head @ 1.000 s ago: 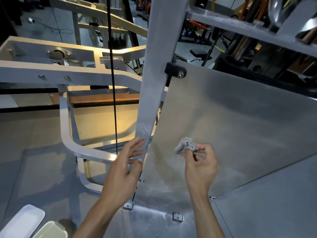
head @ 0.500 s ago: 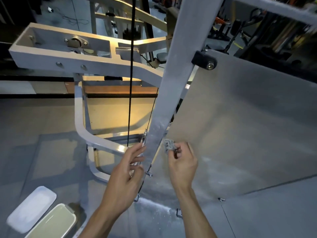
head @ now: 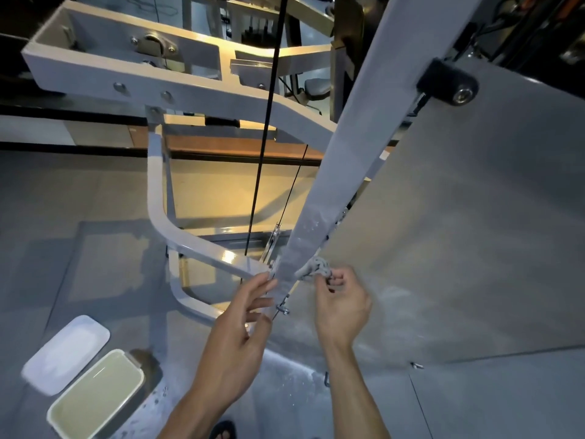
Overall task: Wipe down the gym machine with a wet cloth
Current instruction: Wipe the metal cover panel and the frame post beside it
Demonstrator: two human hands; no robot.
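Against the lower right edge of the smooth grey painted post (head: 345, 172), long axis slanting up to the right: crumpled grey cloth (head: 314, 267), pinched in curled right hand (head: 343, 304). Left hand (head: 235, 340), fingers straight, touching post's left edge. Beside: flat matte metal panel (head: 459, 217).

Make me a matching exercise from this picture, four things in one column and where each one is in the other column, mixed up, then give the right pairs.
Things
1. cloth
2. left hand
3. container of liquid
4. white lid

Places
A. on the floor, farthest to the left
B. fingers on the left edge of the grey post
C. bunched in the right hand against the post's right edge
D. on the floor beside the lid, open

Pairs: 1-C, 2-B, 3-D, 4-A
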